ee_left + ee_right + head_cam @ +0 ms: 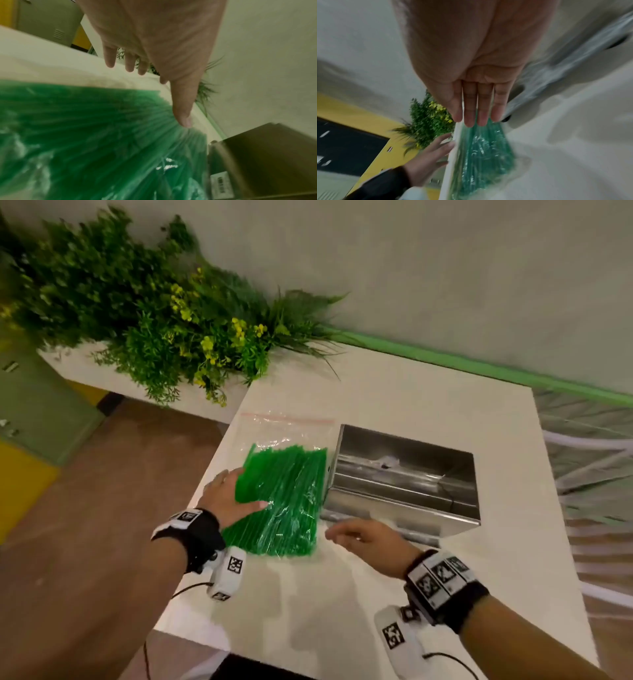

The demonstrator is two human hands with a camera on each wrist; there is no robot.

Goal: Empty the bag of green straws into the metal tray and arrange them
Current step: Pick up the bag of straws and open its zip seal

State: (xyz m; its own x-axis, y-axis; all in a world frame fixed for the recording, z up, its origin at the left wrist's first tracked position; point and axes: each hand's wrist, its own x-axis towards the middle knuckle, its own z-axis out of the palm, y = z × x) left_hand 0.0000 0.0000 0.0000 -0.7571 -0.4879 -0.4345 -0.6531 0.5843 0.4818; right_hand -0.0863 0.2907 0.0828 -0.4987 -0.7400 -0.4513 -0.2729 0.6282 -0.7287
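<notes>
**Reaching for a slippery, floppy bag of straws**

Lying flat on the white bench in the head view, the clear bag of green straws sits just beside the metal tray, its red zip strip at the far end. The left hand rests spread along the bag's left edge; the right hand hovers, fingers relaxed, near its right near corner. A plant bed lines the wall behind.

Seen from the left wrist, the left hand's grip is spread, thumb over the straws, pinching nothing.

Seen from the right wrist, the fingers are straight, side by side, above the bag.

The load looks light; the film is slick and limp, the straws thin and liable to kink. Holding both long edges, or the slack film below the zip, seems safest.
</notes>
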